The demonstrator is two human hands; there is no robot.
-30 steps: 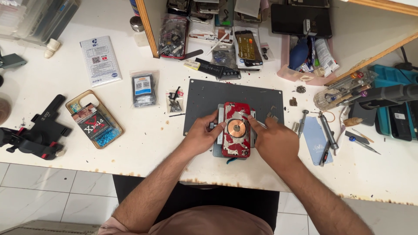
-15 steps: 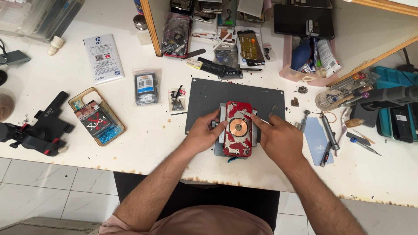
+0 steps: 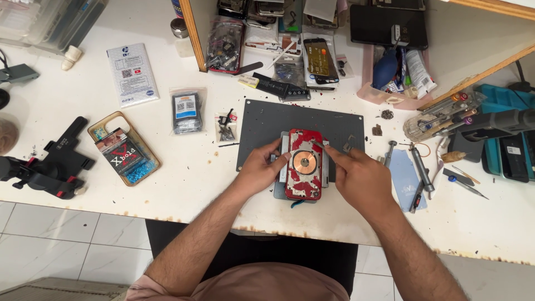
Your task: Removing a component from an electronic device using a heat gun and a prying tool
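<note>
Bracing red phone back housing (image 3: pixel 304 165) on grey work mat (image 3: pixel 262 120), at mat's front edge. Your left hand (image 3: pixel 257 171) curls loosely, fingertips against housing's left edge. Your right hand (image 3: pixel 361 179) half closed, index finger extended to upper right corner beside copper charging coil (image 3: pixel 304 161); whether it pinches a small tool, cannot tell. Housing already stripped, coil exposed. Loose screws (image 3: pixel 385 115), screwdrivers (image 3: pixel 421 167) lie right of mat; reassembly not yet done, judging by loose parts.
</note>
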